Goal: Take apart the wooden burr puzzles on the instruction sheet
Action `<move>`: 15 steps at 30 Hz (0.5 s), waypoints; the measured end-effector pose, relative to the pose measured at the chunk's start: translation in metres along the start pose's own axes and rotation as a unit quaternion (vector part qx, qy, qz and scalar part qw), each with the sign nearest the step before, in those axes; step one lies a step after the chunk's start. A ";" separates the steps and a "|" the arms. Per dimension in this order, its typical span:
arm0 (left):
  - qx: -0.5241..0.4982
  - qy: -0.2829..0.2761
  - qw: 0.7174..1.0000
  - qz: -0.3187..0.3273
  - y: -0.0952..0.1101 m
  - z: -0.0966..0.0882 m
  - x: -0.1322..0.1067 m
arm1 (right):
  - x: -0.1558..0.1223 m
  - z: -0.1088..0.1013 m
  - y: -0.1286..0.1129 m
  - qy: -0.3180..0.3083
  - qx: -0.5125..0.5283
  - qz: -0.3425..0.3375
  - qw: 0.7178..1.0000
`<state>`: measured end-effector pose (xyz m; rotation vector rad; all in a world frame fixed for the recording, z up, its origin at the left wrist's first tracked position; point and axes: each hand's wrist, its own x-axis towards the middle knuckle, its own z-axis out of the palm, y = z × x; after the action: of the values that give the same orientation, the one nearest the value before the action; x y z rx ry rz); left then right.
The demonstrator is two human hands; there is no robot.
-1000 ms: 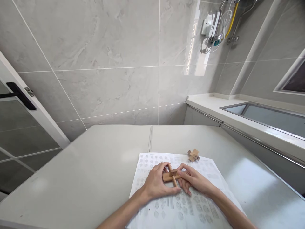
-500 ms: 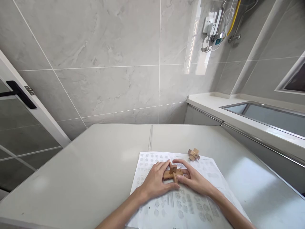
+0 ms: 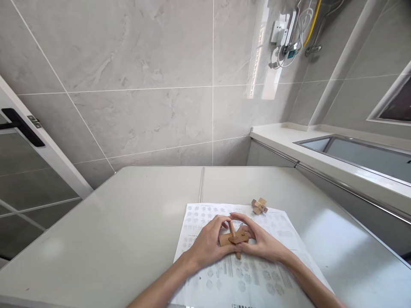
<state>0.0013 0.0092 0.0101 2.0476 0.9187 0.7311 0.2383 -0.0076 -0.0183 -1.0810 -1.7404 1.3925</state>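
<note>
My left hand point(image 3: 210, 239) and my right hand point(image 3: 263, 241) curl around a small group of wooden puzzle pieces point(image 3: 226, 239) above a printed sheet point(image 3: 221, 295). The piece toward the right bears a dark "2". From the middle of the group a slim wooden rod point(image 3: 232, 229) slants upward, its top close to the fingertips of both hands. A rounded wooden end sticks out below my thumbs, which meet at the front of the pieces. My fingers partly hide how the pieces fit together.
An assembled wooden burr puzzle point(image 3: 259, 206) sits at the sheet's far right edge. The sheet lies on a pale table point(image 3: 128, 239). A counter with a sink point(image 3: 353, 158) runs along the right; a door with a black handle point(image 3: 22, 126) stands at the left.
The pieces have turned between my fingers: the upright block face no longer shows, a rod stands up instead, and an end pokes out below. My thumbs have come together. The view shifted slightly.
</note>
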 end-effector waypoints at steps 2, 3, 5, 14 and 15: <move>-0.005 0.012 1.000 -0.002 -0.001 0.001 0.000 | -0.002 0.001 -0.003 -0.010 -0.007 0.001 1.000; -0.006 0.015 1.000 0.000 -0.001 0.001 0.000 | -0.003 0.001 -0.005 -0.015 -0.009 0.001 1.000; 0.002 0.017 1.000 0.006 -0.001 0.000 0.000 | -0.003 0.005 -0.006 -0.012 -0.015 -0.004 1.000; -0.002 0.031 0.999 0.013 -0.003 0.001 -0.001 | 0.003 0.018 0.003 0.062 -0.101 -0.046 0.992; -0.005 0.036 0.999 0.012 -0.003 0.001 0.000 | 0.003 0.018 0.005 0.066 -0.121 -0.045 0.990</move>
<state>0.0005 0.0099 0.0070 2.0384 0.9309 0.8246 0.2227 -0.0120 -0.0275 -1.1785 -1.8686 1.0511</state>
